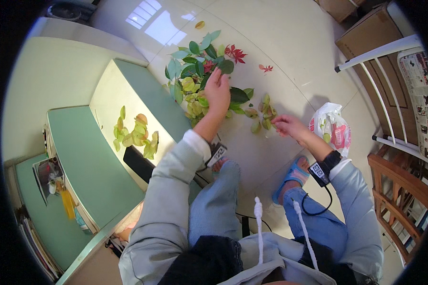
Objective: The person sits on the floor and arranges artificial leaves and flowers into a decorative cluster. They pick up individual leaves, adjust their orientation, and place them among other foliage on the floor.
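Note:
My left hand (218, 92) is over a pile of leafy cuttings on the floor, its fingertips against or just above a dark green leaf (225, 66). Grey-green leaves (174, 67) and yellow-green papery pods or leaves (192, 96) make up much of the pile. At its far right edge lies a red lobed leaf (235, 54). To the right, my right hand (291, 128) has curled fingers beside a small cluster of yellow-green pods (266, 111). Whether either hand grips anything is hidden by the fingers.
A white plastic bag (330, 124) with greenery inside stands right of my right hand. Another pod sprig (139, 131) rises by the green-topped shelf unit (89, 160) at left. Cardboard boxes (371, 32), a white metal rack (378, 53) and wooden chair (403, 178) line the right.

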Demonstrator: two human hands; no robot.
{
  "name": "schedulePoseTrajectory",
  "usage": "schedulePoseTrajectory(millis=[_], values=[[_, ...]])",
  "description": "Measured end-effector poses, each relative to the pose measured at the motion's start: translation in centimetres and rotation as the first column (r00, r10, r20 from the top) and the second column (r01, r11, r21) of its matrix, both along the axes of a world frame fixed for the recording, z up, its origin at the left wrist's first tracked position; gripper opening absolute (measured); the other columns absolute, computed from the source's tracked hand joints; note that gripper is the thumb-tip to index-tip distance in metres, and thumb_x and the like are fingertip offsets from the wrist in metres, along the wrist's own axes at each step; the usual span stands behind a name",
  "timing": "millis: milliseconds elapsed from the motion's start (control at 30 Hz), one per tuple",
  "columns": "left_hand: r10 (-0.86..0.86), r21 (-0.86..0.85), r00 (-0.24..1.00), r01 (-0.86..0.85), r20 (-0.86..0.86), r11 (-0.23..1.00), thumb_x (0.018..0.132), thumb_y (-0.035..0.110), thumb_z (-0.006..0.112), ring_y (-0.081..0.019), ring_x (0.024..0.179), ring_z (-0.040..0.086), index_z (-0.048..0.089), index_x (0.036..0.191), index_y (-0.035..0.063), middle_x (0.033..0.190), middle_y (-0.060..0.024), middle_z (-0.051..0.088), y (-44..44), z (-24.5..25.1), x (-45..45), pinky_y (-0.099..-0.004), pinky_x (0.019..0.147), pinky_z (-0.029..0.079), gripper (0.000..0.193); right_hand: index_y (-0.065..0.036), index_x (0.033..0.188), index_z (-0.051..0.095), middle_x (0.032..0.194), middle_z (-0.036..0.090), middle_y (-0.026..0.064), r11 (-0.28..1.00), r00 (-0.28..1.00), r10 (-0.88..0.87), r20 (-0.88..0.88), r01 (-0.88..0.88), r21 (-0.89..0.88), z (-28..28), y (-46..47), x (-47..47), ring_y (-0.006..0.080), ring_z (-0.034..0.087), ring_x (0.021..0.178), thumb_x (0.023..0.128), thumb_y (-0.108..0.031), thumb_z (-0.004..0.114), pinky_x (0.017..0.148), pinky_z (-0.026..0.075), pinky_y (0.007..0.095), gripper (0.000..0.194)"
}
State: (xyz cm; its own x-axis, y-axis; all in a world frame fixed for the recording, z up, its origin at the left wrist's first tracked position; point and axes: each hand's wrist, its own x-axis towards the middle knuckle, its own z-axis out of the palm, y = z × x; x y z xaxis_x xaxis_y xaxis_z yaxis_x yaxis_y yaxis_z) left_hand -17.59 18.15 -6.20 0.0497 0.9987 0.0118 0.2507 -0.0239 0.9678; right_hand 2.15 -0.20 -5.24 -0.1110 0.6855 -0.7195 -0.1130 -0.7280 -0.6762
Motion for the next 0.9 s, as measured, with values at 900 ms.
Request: schedulePoseTrajectory(millis=[900], values=[[0.154,-0.657,0.754,0.429,0.638,0.62,0.09,0.022,0.058,-0.0211,0.098,0.062,0.058,0.106,0.0078,0.105,-0.0074,0.065,-5.3,9.9,-4.2,-0.0293,0.078,0.049,0.021,-0.002,0.089,0.065,0.074,0.059,-0.0009,0.834,0.933,-0.223,-0.283,0.333,0.441,7.4,12.5,-6.6,0.0068,0.053,0.067,0.08,-0.018,0.068,0.062,0.044,0.0213,0.019]])
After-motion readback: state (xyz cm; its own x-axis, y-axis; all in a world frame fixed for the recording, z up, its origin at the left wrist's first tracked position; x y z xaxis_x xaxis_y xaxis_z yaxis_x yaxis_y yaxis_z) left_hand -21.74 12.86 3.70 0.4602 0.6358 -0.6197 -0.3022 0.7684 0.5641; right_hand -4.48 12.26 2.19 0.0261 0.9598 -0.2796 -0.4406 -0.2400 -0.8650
